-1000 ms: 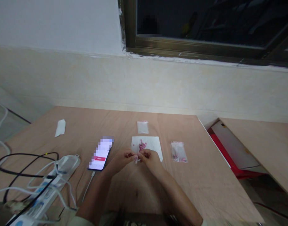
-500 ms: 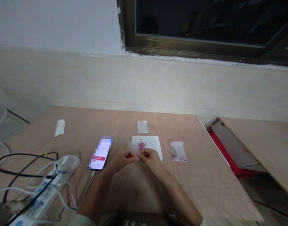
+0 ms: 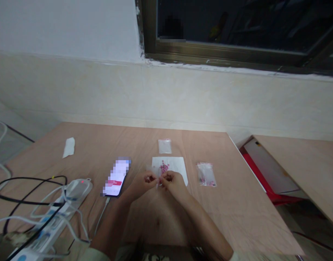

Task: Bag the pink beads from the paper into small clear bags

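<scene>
Both left hand [image 3: 143, 184] and right hand [image 3: 174, 183] pinch a clear bag [image 3: 155, 170], partly hidden and faint.

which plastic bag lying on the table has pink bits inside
The right-hand bag, beside the white paper: pink bits show near its lower edge; the far bag shows none.
</scene>
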Tool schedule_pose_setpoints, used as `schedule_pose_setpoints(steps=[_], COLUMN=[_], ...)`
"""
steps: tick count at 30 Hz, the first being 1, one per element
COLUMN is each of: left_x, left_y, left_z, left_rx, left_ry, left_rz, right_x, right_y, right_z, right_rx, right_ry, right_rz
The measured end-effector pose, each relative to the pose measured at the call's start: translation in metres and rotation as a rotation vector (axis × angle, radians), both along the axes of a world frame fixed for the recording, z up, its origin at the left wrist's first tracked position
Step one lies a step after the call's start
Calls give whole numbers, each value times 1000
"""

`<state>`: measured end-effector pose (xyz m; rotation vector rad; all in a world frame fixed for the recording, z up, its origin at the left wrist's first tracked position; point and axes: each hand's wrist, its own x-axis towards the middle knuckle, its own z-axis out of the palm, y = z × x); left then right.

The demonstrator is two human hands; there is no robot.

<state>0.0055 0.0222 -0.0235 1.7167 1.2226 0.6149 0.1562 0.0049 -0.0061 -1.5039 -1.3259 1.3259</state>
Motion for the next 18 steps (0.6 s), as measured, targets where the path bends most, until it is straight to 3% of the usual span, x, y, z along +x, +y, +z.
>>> schedule_pose_setpoints(steps=[12, 15, 18], left_x=[3, 0, -7], left_y=[-2, 1, 5], left_z=[0, 1, 2], left_rx=[-19, -14, 93], left_ry=[-9, -26, 43], left_rz=[60, 142, 249], right_x=[1, 2, 2], right_y=[0, 1, 1], right_z=[0, -6, -10], right_rx=[67, 93, 86], right_ry=[6, -10, -69], right_rz=[61, 22, -29])
